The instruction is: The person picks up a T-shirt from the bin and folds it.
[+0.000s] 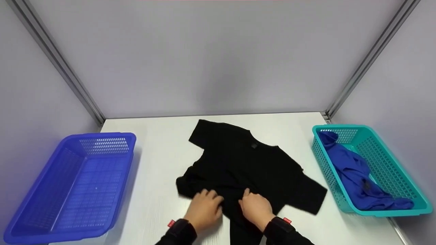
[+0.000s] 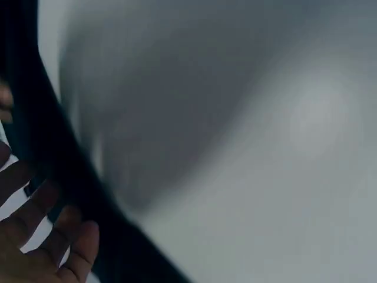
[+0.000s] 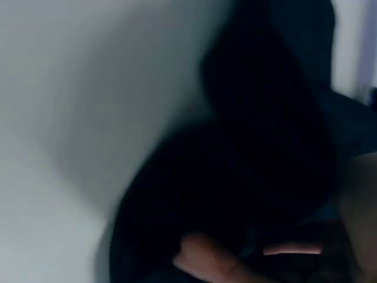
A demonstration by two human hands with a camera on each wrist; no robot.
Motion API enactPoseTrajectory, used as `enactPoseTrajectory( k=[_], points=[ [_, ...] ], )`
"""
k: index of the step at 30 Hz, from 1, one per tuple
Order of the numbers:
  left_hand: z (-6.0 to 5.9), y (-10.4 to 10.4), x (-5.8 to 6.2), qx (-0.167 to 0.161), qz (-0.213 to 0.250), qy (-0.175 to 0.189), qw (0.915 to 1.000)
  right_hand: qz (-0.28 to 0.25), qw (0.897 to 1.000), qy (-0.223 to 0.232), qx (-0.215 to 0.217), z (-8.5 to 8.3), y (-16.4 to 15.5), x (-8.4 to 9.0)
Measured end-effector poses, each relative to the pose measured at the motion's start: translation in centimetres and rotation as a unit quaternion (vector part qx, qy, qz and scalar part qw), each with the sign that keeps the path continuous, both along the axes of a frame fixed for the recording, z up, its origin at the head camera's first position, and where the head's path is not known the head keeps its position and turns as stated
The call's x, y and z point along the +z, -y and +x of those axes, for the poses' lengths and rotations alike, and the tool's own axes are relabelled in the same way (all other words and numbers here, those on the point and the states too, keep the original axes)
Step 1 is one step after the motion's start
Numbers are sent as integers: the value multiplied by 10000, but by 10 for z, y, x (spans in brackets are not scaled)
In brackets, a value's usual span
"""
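Observation:
A black short-sleeved T-shirt (image 1: 238, 160) lies on the white table at a slant, its neckline toward the back and its lower part bunched near me. My left hand (image 1: 205, 208) is at the shirt's lower left edge. In the left wrist view its fingers (image 2: 38, 212) look spread and loosely bent beside dark cloth, with nothing visibly gripped. My right hand (image 1: 257, 208) holds the lower middle of the shirt with bent fingers. Dark fabric (image 3: 259, 135) fills much of the blurred right wrist view and partly hides that hand.
To the left stands a blue plastic basket (image 1: 127, 190) with nothing visible inside. On the right, a teal basket (image 1: 395, 160) contains a crumpled blue garment (image 1: 354, 173). Grey panels (image 1: 218, 58) enclose the table (image 1: 156, 149) at the back and sides.

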State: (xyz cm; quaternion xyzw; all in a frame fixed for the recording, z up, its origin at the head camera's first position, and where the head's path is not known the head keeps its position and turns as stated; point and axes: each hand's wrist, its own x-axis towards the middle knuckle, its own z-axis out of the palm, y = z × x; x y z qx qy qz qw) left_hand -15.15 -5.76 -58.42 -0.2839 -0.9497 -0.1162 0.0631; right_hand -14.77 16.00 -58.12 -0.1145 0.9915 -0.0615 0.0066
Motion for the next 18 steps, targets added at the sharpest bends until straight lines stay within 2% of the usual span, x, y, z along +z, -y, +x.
enactPoseTrajectory(
  k=[2,3,4,6,8,9,10,12,15,17,18],
  points=[
    [6,-8,-5,111,39,303,9995,-808,9958,257,357,-5,-5,4],
    [8,-11,-7,233,-13,433,9988,-1288,9888,548,522,-7,-9,6],
    [9,-12,-10,384,-90,509,9979,-1762,9779,895,688,-10,-13,8],
    [8,-10,-14,664,-287,568,9958,-2591,9479,1615,910,-13,-23,11],
    [6,-5,-17,843,-494,630,9932,-3124,9205,2139,968,-14,-32,13],
    [5,-1,-17,909,-583,688,9918,-3230,9163,2116,1065,-14,-36,14],
    [4,3,-18,961,-651,695,9908,-3216,9202,1895,1179,-14,-39,13],
    [0,13,-15,1032,-718,814,9887,-2918,9413,1004,1369,-16,-45,13],
    [-8,29,-12,1029,-755,1048,9863,-2079,9685,-309,1338,-21,-58,10],
    [-13,39,-10,1016,-773,1181,9848,-1447,9803,-591,1208,-24,-71,6],
    [-15,44,-10,1029,-772,1257,9837,-1225,9843,-472,1179,-25,-79,4]
  ],
)
